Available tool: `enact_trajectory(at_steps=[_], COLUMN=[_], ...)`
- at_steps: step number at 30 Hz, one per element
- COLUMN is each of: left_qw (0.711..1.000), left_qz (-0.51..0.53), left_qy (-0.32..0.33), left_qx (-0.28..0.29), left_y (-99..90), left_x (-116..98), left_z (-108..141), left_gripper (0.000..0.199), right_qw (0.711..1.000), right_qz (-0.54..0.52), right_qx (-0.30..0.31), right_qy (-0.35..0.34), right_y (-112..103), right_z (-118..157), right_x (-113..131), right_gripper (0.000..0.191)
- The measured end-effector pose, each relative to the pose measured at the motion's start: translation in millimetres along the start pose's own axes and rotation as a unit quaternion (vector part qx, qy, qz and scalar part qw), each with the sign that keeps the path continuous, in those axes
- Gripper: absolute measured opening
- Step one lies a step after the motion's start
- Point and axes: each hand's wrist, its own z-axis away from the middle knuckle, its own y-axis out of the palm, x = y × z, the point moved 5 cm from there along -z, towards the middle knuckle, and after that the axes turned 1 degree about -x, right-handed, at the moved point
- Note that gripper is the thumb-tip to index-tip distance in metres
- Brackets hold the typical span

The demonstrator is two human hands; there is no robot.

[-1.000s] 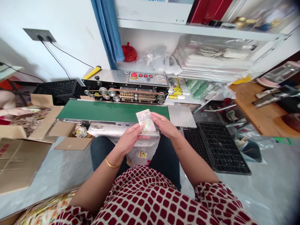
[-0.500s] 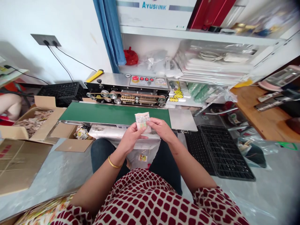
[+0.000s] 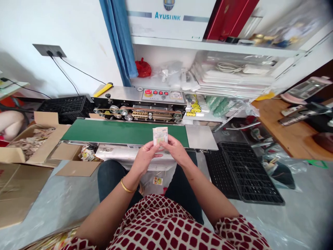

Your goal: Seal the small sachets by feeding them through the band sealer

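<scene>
A small clear plastic packet [image 3: 160, 136] with a printed paper label stands upright between my fingertips. My left hand [image 3: 145, 157] pinches its lower left side, and my right hand [image 3: 177, 150] holds its lower right side. Both hands are above my lap, just in front of the green conveyor belt [image 3: 122, 133] of a steel band sealer [image 3: 140, 104]. The packet's lower edge is hidden by my fingers. A gold bangle [image 3: 126, 186] circles my left wrist.
A black mesh tray [image 3: 247, 173] lies on the plastic-covered floor to my right. Open cardboard boxes [image 3: 33, 149] stand to my left, behind them a black crate [image 3: 62, 109]. Shelves of plastic bags rise behind the sealer; a wooden table [image 3: 283, 132] stands right.
The packet has turned from a tilted, flatter position to upright, and both hands have drawn closer around it. The view has shifted slightly.
</scene>
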Motion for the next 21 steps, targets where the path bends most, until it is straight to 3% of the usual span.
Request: enact_trajectory(at_steps=[3, 8, 12, 16, 21], left_qw=[1.0, 0.993, 0.985, 0.98, 0.978], left_qz=[-0.022, -0.115, -0.157, -0.165, -0.161], left_qy=[-0.013, -0.014, -0.051, -0.073, -0.079], left_qx=[-0.002, -0.004, -0.045, -0.079, -0.103], left_y=[-4.8, -34.5, -72.7, -99.5, -104.2], left_x=[7, 27, 52, 68, 73], left_z=[-1, 8, 24, 39, 44], left_gripper=[0.057, 0.05, 0.05, 0.05, 0.05], right_qw=[0.997, 0.966, 0.957, 0.955, 0.962], right_qz=[-0.026, -0.014, 0.016, 0.01, 0.04], right_qx=[-0.076, -0.254, -0.283, -0.288, -0.245], right_qy=[0.011, 0.049, 0.063, 0.077, 0.111], right_y=[-22, -98, -138, -145, -132], right_z=[-7, -23, -35, -44, -60], right_x=[-9, -19, -23, -29, -35], right_gripper=[0.037, 0.04, 0.03, 0.022, 0.013])
